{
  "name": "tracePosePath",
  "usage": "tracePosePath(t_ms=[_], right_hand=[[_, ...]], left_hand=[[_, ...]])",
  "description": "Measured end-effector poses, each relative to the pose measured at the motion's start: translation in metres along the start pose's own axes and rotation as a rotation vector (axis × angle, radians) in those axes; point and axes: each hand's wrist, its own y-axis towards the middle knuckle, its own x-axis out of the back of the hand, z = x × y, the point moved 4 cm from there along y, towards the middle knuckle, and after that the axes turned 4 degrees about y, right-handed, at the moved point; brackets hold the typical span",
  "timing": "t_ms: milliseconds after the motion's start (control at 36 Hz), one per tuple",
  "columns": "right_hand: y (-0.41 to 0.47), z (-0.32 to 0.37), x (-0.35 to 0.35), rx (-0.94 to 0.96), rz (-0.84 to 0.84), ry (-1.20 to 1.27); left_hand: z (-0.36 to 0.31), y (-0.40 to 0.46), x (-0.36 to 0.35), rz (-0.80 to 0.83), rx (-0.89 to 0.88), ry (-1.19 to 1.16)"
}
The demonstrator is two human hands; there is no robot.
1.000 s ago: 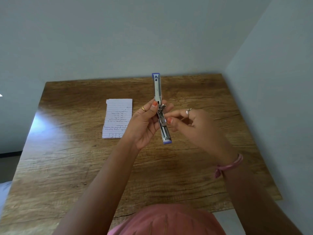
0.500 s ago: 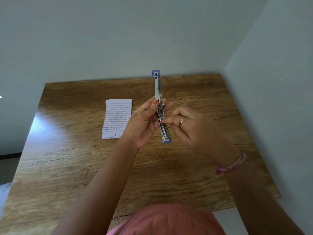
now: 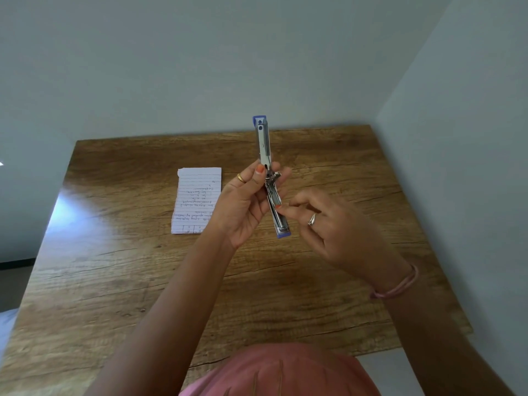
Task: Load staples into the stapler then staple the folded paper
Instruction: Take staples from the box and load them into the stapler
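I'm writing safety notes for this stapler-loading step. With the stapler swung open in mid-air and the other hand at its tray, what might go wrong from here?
1. The left hand holds the opened stapler only near its hinge, above the table; pressure at the tray might tip or drop it.
2. The right hand has fingertips at the open tray; if the top arm swings shut, they could get pinched.
3. Whether staples are seated is too small to tell; a crooked strip may jam before the folded paper is stapled.

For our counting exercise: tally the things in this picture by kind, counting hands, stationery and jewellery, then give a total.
Hands: 2, left hand, right hand
Opened silver-and-purple metal stapler: 1
Folded lined white paper: 1
Finger rings: 2, gold, silver
Pink cord bracelet: 1
Total: 7
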Motion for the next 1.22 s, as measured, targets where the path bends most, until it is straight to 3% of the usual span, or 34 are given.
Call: tracePosePath(t_ms=[250, 917, 1056, 1222], right_hand=[[-0.006, -0.011, -0.003, -0.065, -0.091, 0.159], [0.004, 0.0, 0.007, 0.28, 0.107, -0.162], [0.0, -0.003, 0.003, 0.277, 0.039, -0.034], [0.002, -0.023, 0.004, -0.007, -0.227, 0.395]], left_hand=[[-0.004, -0.001, -0.001, -0.003, -0.004, -0.017], [-0.001, -0.003, -0.002, 0.066, 0.141, 0.044], [-0.001, -0.002, 0.001, 0.04, 0.136, 0.045], [-0.001, 0.0, 0.003, -0.01, 0.105, 0.014]])
